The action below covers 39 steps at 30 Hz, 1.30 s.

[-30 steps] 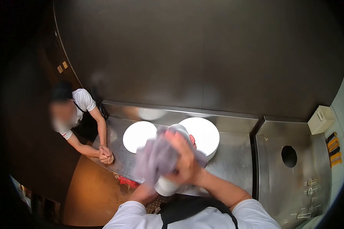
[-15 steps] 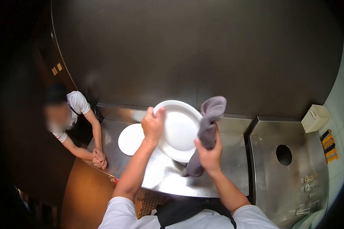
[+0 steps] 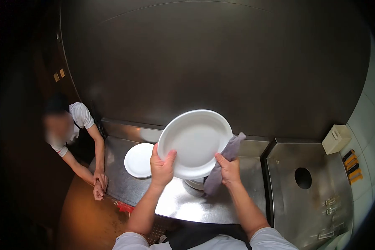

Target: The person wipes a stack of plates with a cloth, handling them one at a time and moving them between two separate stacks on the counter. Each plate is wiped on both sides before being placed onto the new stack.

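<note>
A white round plate (image 3: 194, 141) with a raised rim is held up over the steel counter, its inner face toward me. My left hand (image 3: 162, 168) grips its lower left rim, thumb on the inside. On the right side, my right hand (image 3: 228, 168) pinches the rim through a grey cloth (image 3: 213, 181), which hangs down below the plate. Behind the lower edge, part of a white stack of dishes (image 3: 194, 183) shows on the counter; most of it is hidden. Left of my left hand lies another white plate (image 3: 138, 161), which looks stacked.
The steel counter (image 3: 241, 200) meets a dark wall. At right is a steel basin (image 3: 283, 212) with a round hole (image 3: 303, 178) and several glasses (image 3: 331, 206). A cream box (image 3: 336, 138) and orange-handled tools (image 3: 353, 166) are beyond. At left stands a person (image 3: 81, 133), hands clasped.
The plate has tilted and turned to face me more. My right hand has moved the cloth lower against the rim, and my left hand has slid down the left edge.
</note>
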Each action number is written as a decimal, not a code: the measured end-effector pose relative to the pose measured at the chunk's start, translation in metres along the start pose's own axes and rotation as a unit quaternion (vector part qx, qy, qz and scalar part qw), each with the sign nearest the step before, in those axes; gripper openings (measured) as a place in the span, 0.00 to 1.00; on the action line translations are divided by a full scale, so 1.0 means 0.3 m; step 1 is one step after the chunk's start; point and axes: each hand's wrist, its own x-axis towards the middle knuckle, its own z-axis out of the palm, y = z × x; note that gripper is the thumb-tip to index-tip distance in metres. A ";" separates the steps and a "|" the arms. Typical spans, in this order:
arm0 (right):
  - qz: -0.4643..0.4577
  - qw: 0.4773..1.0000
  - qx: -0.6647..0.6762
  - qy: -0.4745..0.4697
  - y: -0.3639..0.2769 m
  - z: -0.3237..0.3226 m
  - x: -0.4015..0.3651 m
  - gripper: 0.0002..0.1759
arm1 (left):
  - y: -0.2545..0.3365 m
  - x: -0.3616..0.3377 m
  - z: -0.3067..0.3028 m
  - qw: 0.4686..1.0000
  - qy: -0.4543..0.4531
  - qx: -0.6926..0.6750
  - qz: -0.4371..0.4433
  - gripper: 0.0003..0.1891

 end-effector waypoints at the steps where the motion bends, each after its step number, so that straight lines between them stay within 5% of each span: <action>1: 0.008 0.999 -0.017 -0.035 -0.028 -0.017 0.016 0.32 | 0.037 0.009 -0.034 0.999 -0.035 0.013 0.004 0.21; 5: -0.052 0.934 -0.263 -0.235 -0.232 -0.001 0.100 0.30 | 0.139 0.044 -0.140 0.974 -0.179 0.140 0.021 0.20; 7: -0.103 0.837 -0.426 -0.328 -0.345 0.059 0.119 0.28 | 0.208 0.037 -0.149 0.940 -0.249 0.233 -0.006 0.19; 10: -0.279 0.839 -0.337 -0.322 -0.432 0.147 0.117 0.29 | 0.208 0.008 -0.147 0.945 -0.248 0.206 -0.044 0.18; 12: -0.315 0.886 -0.276 -0.200 -0.491 0.118 0.135 0.30 | 0.127 -0.036 -0.185 0.975 -0.156 0.095 -0.126 0.19; 14: -0.216 0.963 -0.120 -0.106 -0.496 0.056 0.134 0.32 | 0.027 -0.099 -0.256 0.978 -0.017 -0.014 -0.209 0.20; 17: -0.166 0.976 -0.129 -0.059 -0.416 -0.090 0.121 0.32 | -0.121 -0.149 -0.421 0.955 0.195 -0.096 -0.204 0.20; 22: -0.045 0.993 -0.098 0.053 -0.193 -0.262 0.055 0.31 | -0.339 -0.174 -0.665 0.855 0.449 0.001 -0.257 0.23; 29: -0.046 0.990 -0.101 0.083 -0.155 -0.292 0.028 0.30 | -0.536 -0.188 -0.713 0.819 0.545 0.025 -0.177 0.26; 39: -0.025 0.993 -0.084 0.085 -0.139 -0.301 0.018 0.31 | -0.620 -0.128 -0.613 0.805 0.552 0.076 -0.205 0.27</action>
